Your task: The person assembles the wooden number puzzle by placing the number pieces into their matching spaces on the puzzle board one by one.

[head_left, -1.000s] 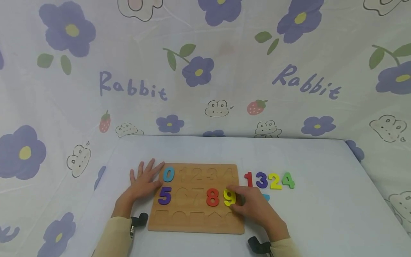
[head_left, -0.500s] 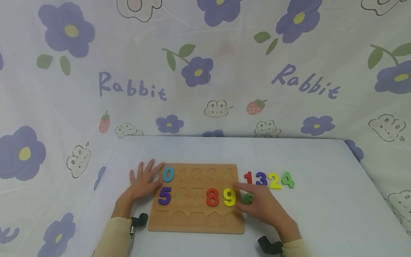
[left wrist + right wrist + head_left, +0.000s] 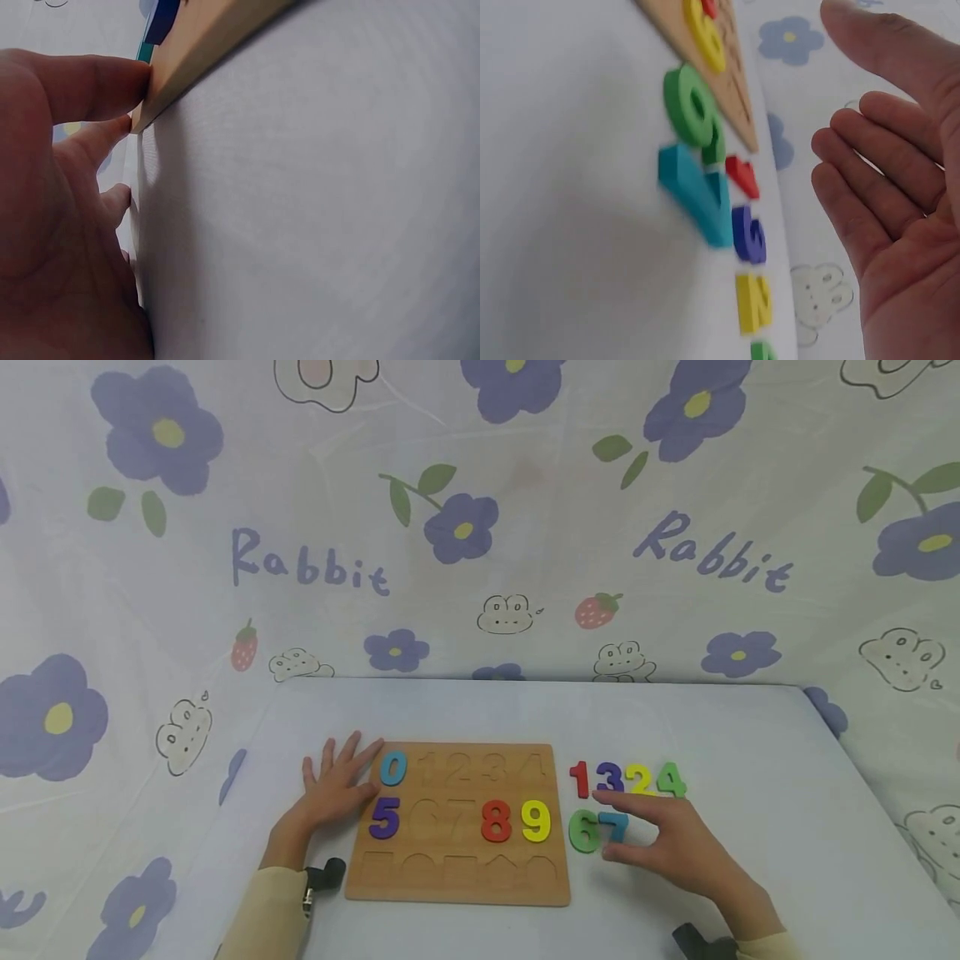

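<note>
A wooden number puzzle board (image 3: 457, 881) lies on the white table, with a blue 0 (image 3: 393, 768), purple 5 (image 3: 385, 818), red 8 (image 3: 497, 822) and yellow 9 (image 3: 536, 821) in its recesses. At the board's left edge rests my left hand (image 3: 333, 793), fingers spread, thumb and index touching the rim. My right hand (image 3: 678, 843) hovers over the loose numbers right of the board, thumb and index parted and holding nothing. Between those fingertips and the board lie a green 6 (image 3: 583, 832) and a blue 7 (image 3: 615, 827); in the right wrist view the 7 (image 3: 694, 195) is below the hand.
Behind the 6 and 7 stands a row of loose numbers: a red 1 (image 3: 580, 779), purple 3 (image 3: 611, 777), yellow 2 (image 3: 639, 777) and green 4 (image 3: 672, 779). A flower-printed cloth (image 3: 555, 485) hangs behind the table.
My right hand has let go of the yellow 9, which sits in the board, and moved right over the loose numbers, uncovering the 6 and 7. My left hand has stayed in place.
</note>
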Available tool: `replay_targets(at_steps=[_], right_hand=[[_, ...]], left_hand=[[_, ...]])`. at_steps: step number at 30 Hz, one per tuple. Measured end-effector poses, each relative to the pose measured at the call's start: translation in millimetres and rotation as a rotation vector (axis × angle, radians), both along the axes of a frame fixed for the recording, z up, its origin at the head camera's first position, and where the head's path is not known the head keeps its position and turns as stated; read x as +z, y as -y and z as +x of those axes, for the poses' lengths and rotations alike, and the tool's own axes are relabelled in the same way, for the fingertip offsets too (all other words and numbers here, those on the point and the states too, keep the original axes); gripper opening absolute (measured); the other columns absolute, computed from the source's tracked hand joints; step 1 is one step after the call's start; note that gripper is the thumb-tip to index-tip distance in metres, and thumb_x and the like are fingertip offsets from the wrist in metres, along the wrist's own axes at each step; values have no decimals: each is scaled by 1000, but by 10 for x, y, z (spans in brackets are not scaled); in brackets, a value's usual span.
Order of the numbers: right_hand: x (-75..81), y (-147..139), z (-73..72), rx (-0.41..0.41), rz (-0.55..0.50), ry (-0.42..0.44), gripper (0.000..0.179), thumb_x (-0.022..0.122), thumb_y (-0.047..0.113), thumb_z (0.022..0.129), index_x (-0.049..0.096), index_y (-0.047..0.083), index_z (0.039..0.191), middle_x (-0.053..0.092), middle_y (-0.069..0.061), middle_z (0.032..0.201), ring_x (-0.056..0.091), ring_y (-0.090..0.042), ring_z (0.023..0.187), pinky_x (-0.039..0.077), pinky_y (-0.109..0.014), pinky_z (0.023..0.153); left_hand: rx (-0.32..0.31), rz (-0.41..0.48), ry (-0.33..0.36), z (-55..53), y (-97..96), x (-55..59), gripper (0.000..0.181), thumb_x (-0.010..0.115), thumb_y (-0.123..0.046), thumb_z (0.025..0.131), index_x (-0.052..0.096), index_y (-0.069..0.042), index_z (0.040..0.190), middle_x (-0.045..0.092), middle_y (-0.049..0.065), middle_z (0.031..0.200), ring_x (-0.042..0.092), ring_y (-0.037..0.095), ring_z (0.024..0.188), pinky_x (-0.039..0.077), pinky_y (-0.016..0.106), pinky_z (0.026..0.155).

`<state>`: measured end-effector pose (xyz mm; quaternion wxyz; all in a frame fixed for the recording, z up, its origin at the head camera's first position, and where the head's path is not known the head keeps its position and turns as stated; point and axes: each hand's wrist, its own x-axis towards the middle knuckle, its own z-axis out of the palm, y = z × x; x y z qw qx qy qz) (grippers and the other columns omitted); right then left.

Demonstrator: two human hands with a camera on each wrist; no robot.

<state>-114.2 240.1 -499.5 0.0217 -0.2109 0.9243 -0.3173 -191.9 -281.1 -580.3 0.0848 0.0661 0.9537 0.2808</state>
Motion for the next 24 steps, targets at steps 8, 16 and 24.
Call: replay_targets(at_steps=[8, 16, 24], right_hand=[[-17, -333, 69, -34, 66, 29, 69, 97, 40, 83, 74, 22, 145, 78, 3, 139, 72, -34, 131, 60, -62, 104], [-32, -505, 102, -78, 83, 82, 71, 97, 43, 81, 73, 20, 145, 77, -3, 141, 70, -40, 133, 58, -67, 105], [-68, -511, 100, -104, 59, 103, 72, 97, 44, 82, 73, 20, 145, 75, -5, 144, 68, -42, 136, 57, -68, 106]], left_hand=[[-2, -2, 1, -5, 18, -21, 74, 61, -35, 104, 35, -26, 173, 7, 20, 185, -16, 57, 166, -25, 80, 121], [-10, -7, -6, -10, 21, -15, 74, 60, -34, 104, 35, -26, 173, 7, 21, 185, -15, 58, 166, -25, 81, 120], [-9, -4, -8, 2, 7, 12, 74, 59, -35, 105, 34, -24, 173, 7, 22, 184, -15, 58, 165, -25, 81, 120]])
